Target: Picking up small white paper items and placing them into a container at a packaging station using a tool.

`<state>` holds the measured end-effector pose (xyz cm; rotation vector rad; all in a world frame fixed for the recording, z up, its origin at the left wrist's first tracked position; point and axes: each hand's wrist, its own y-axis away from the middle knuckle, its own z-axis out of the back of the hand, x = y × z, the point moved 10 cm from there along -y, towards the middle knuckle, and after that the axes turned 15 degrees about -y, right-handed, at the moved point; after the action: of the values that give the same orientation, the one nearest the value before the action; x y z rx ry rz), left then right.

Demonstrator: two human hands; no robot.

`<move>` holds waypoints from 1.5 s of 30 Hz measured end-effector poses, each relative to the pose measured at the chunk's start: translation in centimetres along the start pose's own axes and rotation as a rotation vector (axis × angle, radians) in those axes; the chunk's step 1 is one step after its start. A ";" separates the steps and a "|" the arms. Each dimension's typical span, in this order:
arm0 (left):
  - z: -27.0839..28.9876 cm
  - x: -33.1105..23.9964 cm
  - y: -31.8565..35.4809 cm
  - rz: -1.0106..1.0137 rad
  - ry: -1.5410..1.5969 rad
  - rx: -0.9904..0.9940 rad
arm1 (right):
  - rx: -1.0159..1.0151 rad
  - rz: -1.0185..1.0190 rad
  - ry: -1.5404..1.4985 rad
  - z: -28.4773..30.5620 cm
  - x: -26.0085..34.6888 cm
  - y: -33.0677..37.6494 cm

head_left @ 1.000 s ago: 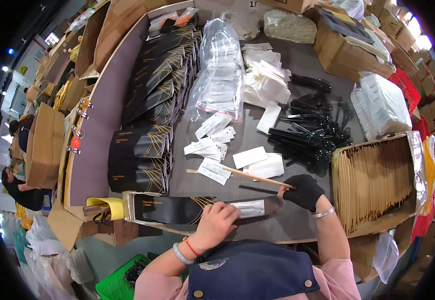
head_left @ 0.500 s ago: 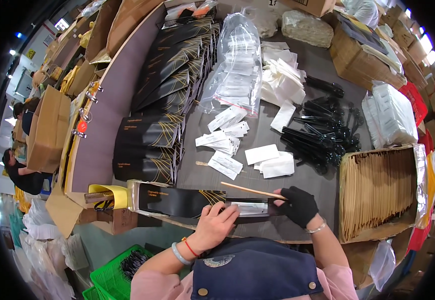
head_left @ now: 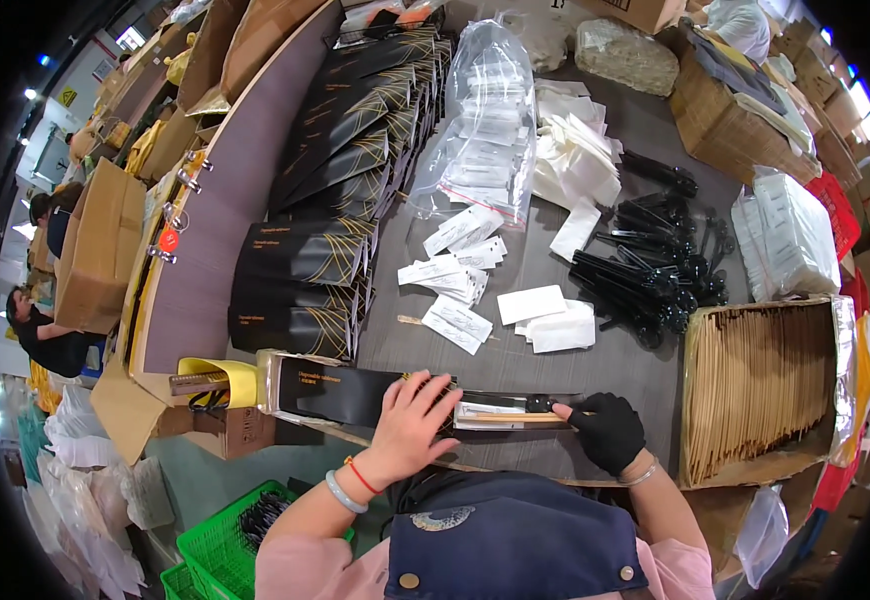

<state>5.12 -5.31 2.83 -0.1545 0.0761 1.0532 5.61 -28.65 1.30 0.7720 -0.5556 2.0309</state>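
Observation:
My left hand [head_left: 413, 425] lies with spread fingers over the open end of a black paper sleeve [head_left: 340, 392] with gold lines. My right hand [head_left: 603, 430], in a black glove with bare fingertips, pinches the right end of the wooden chopsticks [head_left: 515, 418]. Their left part reaches into the sleeve's mouth, along a white packet [head_left: 473, 409]. Beside them, the end of a black plastic utensil [head_left: 539, 402] sticks out; its full shape is hidden.
Black sleeves [head_left: 300, 250] are stacked at the left. White packets [head_left: 457, 322], folded napkins [head_left: 560, 325] and black utensils [head_left: 635, 285] lie beyond my hands. A carton of chopsticks [head_left: 760, 390] stands at right. A yellow holder [head_left: 217, 383] sits at the table's left corner.
My right hand has brought the chopsticks down from above the table and lined them up with the sleeve, their left end now inside. My left hand's fingers have spread on the sleeve.

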 end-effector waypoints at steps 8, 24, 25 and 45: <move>-1.2 -1.5 -2.8 -0.072 0.132 -0.029 | 0.131 0.000 -0.280 -5.9 0.9 -3.3; -3.2 -5.4 -5.8 -0.333 -0.096 0.350 | -0.125 -0.049 0.105 -1.8 2.8 -4.2; -2.5 -5.7 -6.3 -0.366 -0.063 0.307 | 0.002 -0.138 0.094 -2.7 1.3 -4.1; -3.9 5.1 0.4 0.515 0.151 -0.019 | 0.050 -0.219 0.169 1.3 2.9 -2.9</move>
<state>7.35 -1.43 -1.73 -0.2388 0.2524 1.5552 7.22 -26.24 4.53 0.6526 -0.3101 1.8905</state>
